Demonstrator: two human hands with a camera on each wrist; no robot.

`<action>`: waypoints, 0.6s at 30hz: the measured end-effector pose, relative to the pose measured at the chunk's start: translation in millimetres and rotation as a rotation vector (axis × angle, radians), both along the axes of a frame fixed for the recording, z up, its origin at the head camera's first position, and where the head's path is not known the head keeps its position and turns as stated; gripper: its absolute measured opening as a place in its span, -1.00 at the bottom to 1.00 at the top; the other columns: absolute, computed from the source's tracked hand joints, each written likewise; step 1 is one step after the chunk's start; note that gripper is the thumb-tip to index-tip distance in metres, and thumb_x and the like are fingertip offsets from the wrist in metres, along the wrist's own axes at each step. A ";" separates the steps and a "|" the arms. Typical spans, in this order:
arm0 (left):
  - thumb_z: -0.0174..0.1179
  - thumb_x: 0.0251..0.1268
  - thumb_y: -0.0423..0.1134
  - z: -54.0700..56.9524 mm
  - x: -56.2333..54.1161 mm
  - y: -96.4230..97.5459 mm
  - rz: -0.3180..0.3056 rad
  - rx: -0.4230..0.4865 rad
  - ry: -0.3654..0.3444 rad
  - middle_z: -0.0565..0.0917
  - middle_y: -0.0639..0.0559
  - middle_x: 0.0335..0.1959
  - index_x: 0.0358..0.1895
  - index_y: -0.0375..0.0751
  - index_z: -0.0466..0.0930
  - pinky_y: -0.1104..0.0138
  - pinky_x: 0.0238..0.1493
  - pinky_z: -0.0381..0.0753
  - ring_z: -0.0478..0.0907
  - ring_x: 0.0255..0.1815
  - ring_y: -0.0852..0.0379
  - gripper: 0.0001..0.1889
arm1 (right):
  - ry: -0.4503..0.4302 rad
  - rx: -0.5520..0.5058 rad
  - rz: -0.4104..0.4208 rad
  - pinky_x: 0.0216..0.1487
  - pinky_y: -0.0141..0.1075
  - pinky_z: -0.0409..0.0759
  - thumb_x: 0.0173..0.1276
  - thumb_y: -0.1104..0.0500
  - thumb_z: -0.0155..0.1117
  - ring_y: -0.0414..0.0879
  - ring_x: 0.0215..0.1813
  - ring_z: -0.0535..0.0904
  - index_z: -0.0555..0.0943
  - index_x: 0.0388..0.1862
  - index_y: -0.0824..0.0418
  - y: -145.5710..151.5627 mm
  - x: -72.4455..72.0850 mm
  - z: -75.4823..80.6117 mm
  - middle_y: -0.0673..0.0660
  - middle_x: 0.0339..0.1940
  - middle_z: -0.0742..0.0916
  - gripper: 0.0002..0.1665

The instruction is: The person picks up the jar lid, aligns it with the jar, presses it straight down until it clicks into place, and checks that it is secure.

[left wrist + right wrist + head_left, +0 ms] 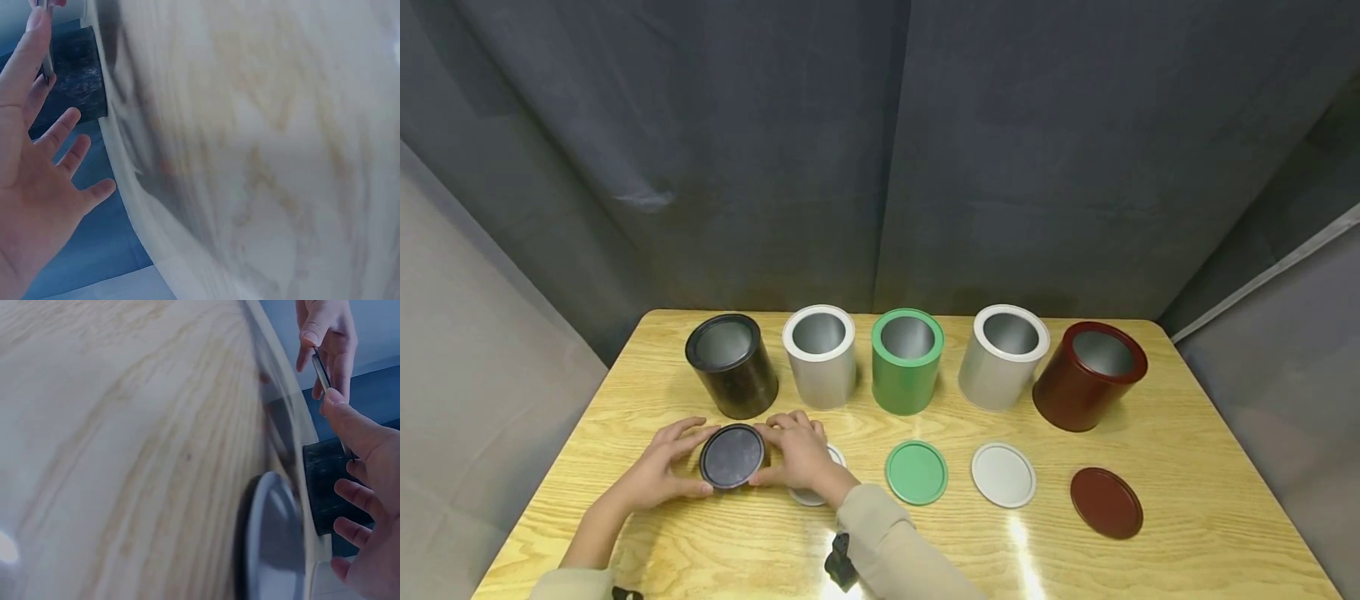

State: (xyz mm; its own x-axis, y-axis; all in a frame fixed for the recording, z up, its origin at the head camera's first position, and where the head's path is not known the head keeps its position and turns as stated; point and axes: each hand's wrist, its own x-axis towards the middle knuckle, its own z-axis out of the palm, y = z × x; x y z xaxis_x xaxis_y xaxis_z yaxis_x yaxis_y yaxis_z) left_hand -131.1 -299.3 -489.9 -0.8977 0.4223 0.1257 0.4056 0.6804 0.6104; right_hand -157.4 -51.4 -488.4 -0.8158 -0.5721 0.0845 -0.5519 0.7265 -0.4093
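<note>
In the head view, a round black lid (732, 457) is held above the table between both hands. My left hand (658, 471) pinches its left edge between thumb and fingertips. On the opposite edge, my right hand (797, 454) grips it the same way. Both wrist views show the lid edge-on, clear of the tabletop, with the other fingers spread. Just behind the hands stands an uncovered black can (748, 383). A white lid (275, 544) lies on the table below my right hand, which partly hides it in the head view.
To the right stand a white can (823, 375), a green can (906, 379), another white can (996, 371) and a dark red can (1075, 392), all uncovered. Before them lie a green lid (917, 472), a white lid (1003, 475) and a dark red lid (1107, 502). Grey curtains (880, 167) surround the table.
</note>
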 end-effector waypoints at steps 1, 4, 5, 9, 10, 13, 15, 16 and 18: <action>0.46 -0.25 -0.01 0.6 -0.1 -0.1 -0.002 0.005 0.005 0.27 -0.32 0.21 0.20 -0.25 0.40 -0.24 -0.03 0.15 0.08 0.20 -0.34 -0.18 | 0.005 -0.007 0.007 -0.11 -0.29 0.21 -0.08 -0.33 0.34 -0.13 0.12 0.29 0.43 0.25 -0.05 0.5 -0.1 1.2 -0.08 0.12 0.50 -0.12; 0.46 -0.25 -0.04 2.4 -0.8 -0.3 -0.013 0.015 0.024 0.28 -0.32 0.18 0.21 -0.24 0.40 -0.23 -0.05 0.16 0.09 0.18 -0.34 -0.18 | 0.028 -0.024 0.026 -0.08 -0.30 0.22 -0.07 -0.32 0.35 -0.13 0.13 0.31 0.44 0.23 -0.03 1.8 -0.5 4.3 -0.07 0.12 0.51 -0.14; 0.46 -0.25 -0.04 3.2 -1.0 -0.3 -0.016 0.018 0.034 0.29 -0.32 0.18 0.20 -0.25 0.41 -0.22 -0.06 0.16 0.10 0.17 -0.34 -0.19 | 0.034 -0.034 0.031 -0.07 -0.31 0.23 -0.07 -0.31 0.35 -0.13 0.13 0.31 0.45 0.23 -0.02 2.2 -0.6 5.2 -0.07 0.12 0.52 -0.14; 0.47 -0.26 -0.08 8.4 -0.7 0.2 -0.023 0.026 0.059 0.31 -0.29 0.16 0.20 -0.23 0.41 -0.22 -0.07 0.17 0.10 0.17 -0.33 -0.20 | 0.051 -0.064 0.048 -0.05 -0.33 0.23 -0.08 -0.29 0.36 -0.16 0.12 0.34 0.45 0.23 0.01 3.2 -0.8 10.1 -0.07 0.11 0.53 -0.14; 0.47 -0.27 -0.09 10.0 -0.6 0.3 -0.024 0.029 0.064 0.31 -0.29 0.16 0.20 -0.23 0.41 -0.22 -0.08 0.17 0.11 0.17 -0.33 -0.20 | 0.052 -0.067 0.052 -0.05 -0.33 0.22 -0.07 -0.29 0.36 -0.16 0.12 0.34 0.45 0.23 0.02 3.4 -0.8 11.8 -0.07 0.12 0.53 -0.13; 0.48 -0.27 -0.14 15.2 -0.6 0.6 -0.028 0.037 0.067 0.31 -0.26 0.17 0.21 -0.22 0.40 -0.24 -0.09 0.18 0.10 0.17 -0.31 -0.20 | 0.047 -0.074 0.058 -0.03 -0.33 0.21 -0.07 -0.29 0.36 -0.16 0.13 0.33 0.43 0.25 0.05 3.9 -1.3 17.0 -0.07 0.13 0.53 -0.11; 0.47 -0.26 -0.16 18.4 -1.0 0.4 -0.038 0.041 0.074 0.32 -0.24 0.18 0.22 -0.23 0.39 -0.23 -0.10 0.19 0.11 0.16 -0.30 -0.19 | 0.047 -0.069 0.057 -0.02 -0.33 0.20 -0.06 -0.29 0.35 -0.16 0.14 0.33 0.42 0.26 0.06 3.9 -1.5 20.9 -0.07 0.14 0.52 -0.10; 0.47 -0.26 -0.16 20.2 -1.2 0.4 -0.045 0.042 0.078 0.32 -0.24 0.18 0.22 -0.25 0.39 -0.22 -0.11 0.20 0.12 0.16 -0.29 -0.19 | 0.047 -0.067 0.057 0.00 -0.32 0.20 -0.06 -0.30 0.34 -0.16 0.14 0.33 0.41 0.26 0.05 3.9 -1.5 22.7 -0.07 0.14 0.52 -0.10; 0.47 -0.26 -0.15 24.0 -1.2 0.2 -0.055 0.045 0.085 0.33 -0.24 0.18 0.21 -0.28 0.38 -0.20 -0.11 0.22 0.15 0.14 -0.24 -0.19 | 0.049 -0.069 0.057 0.01 -0.31 0.21 -0.06 -0.30 0.34 -0.16 0.14 0.33 0.42 0.26 0.05 3.6 -1.5 25.6 -0.07 0.15 0.51 -0.10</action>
State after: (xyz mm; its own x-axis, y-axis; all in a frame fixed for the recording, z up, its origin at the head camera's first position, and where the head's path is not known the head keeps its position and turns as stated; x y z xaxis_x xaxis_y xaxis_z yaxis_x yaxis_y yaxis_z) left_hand -132.3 -299.1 -465.9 -0.8584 0.4632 0.2205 0.4935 0.6284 0.6013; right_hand -158.9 -47.8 -462.7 -0.7762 -0.6087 0.1642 -0.6119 0.6646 -0.4288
